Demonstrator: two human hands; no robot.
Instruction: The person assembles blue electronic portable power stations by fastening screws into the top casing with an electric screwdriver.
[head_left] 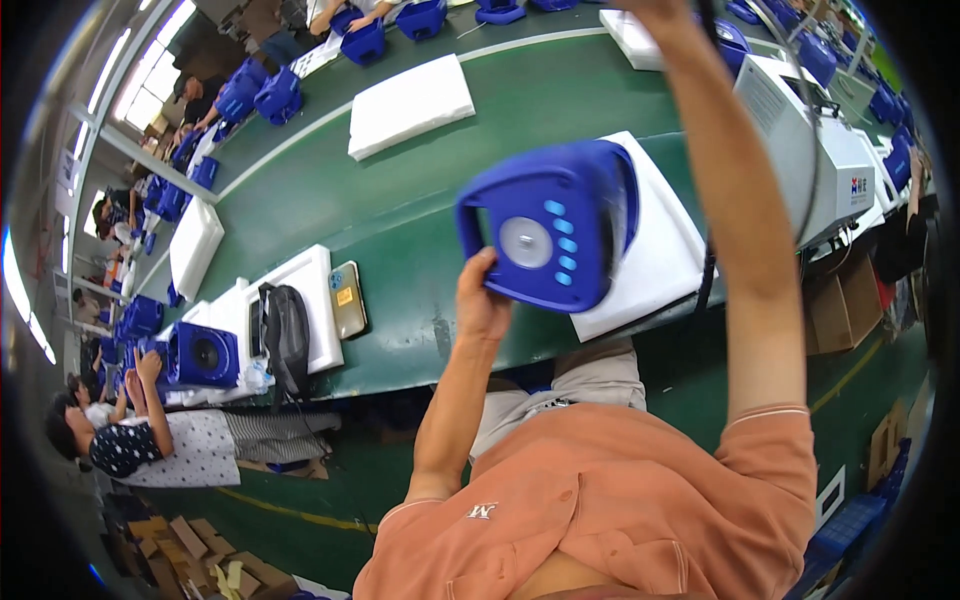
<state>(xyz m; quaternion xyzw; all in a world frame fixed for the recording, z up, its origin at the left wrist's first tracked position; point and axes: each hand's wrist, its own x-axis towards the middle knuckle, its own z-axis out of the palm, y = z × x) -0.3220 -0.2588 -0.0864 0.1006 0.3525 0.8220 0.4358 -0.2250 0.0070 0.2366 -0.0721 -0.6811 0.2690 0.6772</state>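
My left hand (482, 303) is closed on the lower left corner of a blue portable speaker housing (580, 210), near its handle. The housing is tilted above the green bench, with a round silver disc and a column of light-blue oval buttons facing up. Beneath it lies a white foam slab (655, 230), partly covered by the housing. My right arm (740, 220) stretches far forward over the bench. The right hand (652, 6) is cut off by the upper edge of the view, so its fingers are hidden.
White foam slabs (412, 105) lie across the green bench (400, 215). To the left are a phone (348, 300), a black bag (288, 340) and another blue speaker (203, 355) beside a co-worker (150, 440). A grey machine (810, 140) with hanging cables stands right.
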